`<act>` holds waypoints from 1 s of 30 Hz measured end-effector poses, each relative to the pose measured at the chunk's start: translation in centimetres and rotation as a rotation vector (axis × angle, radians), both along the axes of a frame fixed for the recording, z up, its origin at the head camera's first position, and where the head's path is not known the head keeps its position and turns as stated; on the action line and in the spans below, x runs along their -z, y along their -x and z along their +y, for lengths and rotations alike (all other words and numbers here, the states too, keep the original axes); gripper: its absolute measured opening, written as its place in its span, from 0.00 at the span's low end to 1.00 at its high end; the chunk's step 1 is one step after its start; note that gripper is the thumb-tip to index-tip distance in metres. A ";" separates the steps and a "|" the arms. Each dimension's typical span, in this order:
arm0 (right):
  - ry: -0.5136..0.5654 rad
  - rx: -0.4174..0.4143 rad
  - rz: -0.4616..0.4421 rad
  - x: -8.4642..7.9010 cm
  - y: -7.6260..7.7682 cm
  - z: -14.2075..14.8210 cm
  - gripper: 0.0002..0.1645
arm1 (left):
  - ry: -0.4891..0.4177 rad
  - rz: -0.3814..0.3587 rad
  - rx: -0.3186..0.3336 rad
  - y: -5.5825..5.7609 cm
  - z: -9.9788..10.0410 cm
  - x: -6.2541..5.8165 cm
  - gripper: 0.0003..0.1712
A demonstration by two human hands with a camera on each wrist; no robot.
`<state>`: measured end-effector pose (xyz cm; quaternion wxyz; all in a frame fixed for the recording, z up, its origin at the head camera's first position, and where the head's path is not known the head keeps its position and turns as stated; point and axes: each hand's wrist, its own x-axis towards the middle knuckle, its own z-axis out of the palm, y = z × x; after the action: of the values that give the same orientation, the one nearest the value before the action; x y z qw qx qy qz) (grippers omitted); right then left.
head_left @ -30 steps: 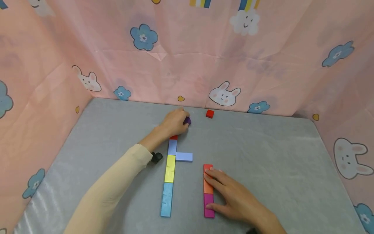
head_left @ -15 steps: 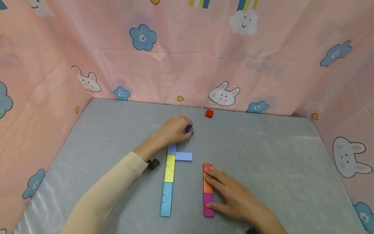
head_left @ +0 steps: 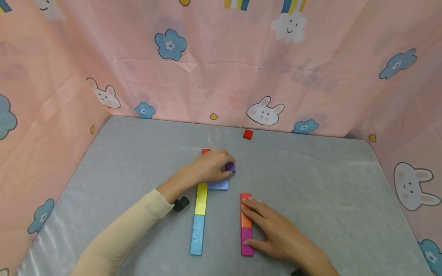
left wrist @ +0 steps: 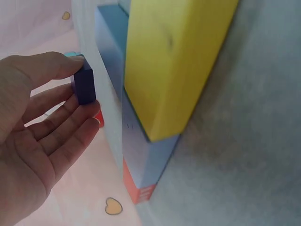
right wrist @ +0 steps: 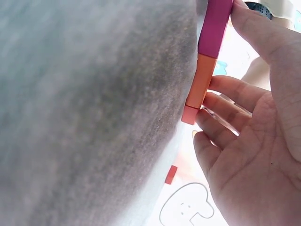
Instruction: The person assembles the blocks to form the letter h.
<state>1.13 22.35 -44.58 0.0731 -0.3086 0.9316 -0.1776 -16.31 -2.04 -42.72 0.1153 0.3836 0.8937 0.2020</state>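
Note:
My left hand (head_left: 207,167) pinches a small purple block (head_left: 230,168) between thumb and fingers, just beyond a light blue block (head_left: 218,186) lying crosswise. In the left wrist view, the purple block (left wrist: 84,82) is off to the side of the row. That row has a red block (head_left: 205,150) at its far end, then a yellow block (head_left: 201,199) and a blue block (head_left: 197,234); my hand hides part of it. My right hand (head_left: 277,232) rests its fingertips and thumb along a second row: red (right wrist: 190,114), orange (right wrist: 202,80) and magenta (right wrist: 215,30) blocks.
A loose red block (head_left: 248,134) lies near the back edge of the grey cloth surface (head_left: 328,184). Pink patterned curtain (head_left: 214,76) encloses the back and sides. Dark wrist camera parts (head_left: 181,204) sit below my left wrist.
My left hand has brought the purple block nearer and slightly right, from beyond the row's far end to just past the crosswise light blue block. The right hand stays put.

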 end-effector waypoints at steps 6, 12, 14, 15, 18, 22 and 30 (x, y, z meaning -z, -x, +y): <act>0.002 0.005 -0.009 0.0 0.0 0.0 0.48 | -0.015 0.011 0.042 -1.5 0.4 0.3 0.23; 0.010 -0.004 0.010 0.0 -0.1 0.0 0.48 | -0.011 0.011 0.060 -2.7 0.5 0.6 0.23; 0.011 -0.010 0.022 0.1 -0.1 0.1 0.48 | -0.006 0.015 0.061 -3.0 0.6 0.7 0.23; 0.014 -0.011 0.026 0.1 -0.1 0.1 0.48 | -0.003 0.015 0.062 -3.1 0.6 0.8 0.23; 0.014 -0.012 0.028 0.1 -0.1 0.1 0.48 | 0.001 0.016 0.065 -3.4 0.5 0.9 0.23; 0.010 -0.004 0.012 0.1 -0.1 0.0 0.48 | -0.004 0.013 0.076 -3.6 0.5 0.9 0.22; 0.004 -0.007 0.026 0.1 -0.1 0.0 0.48 | 0.027 0.043 0.085 -3.9 0.5 1.0 0.20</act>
<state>1.22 22.37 -44.70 0.0611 -0.3141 0.9311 -0.1750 -12.45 -1.50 -43.75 0.1097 0.4237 0.8816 0.1765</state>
